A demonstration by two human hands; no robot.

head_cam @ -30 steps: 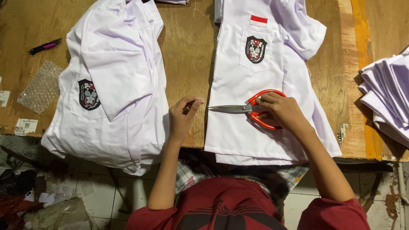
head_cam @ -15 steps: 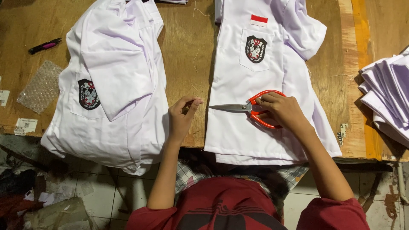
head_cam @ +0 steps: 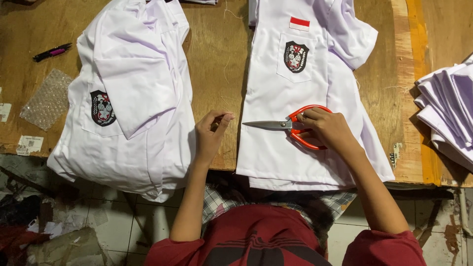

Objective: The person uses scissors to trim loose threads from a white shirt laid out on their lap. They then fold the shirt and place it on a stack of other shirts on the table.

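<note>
Item: red-handled scissors (head_cam: 290, 126) on our white shirt (head_cam: 295, 148), blades pointing left toward our left hand (head_cam: 211, 133), fingertips pinched together, apparently on a thread; right hand (head_cam: 327, 129) curled over the handles.

Two shirts side by side on a workbench, scissors on the right one.
The scissors (head_cam: 290, 129) lie on the right shirt (head_cam: 305, 88); the left shirt (head_cam: 128, 98) lies apart. A pen (head_cam: 51, 51) and bubble wrap (head_cam: 47, 98) sit farther left, stacked cloth (head_cam: 448, 108) far right.
</note>
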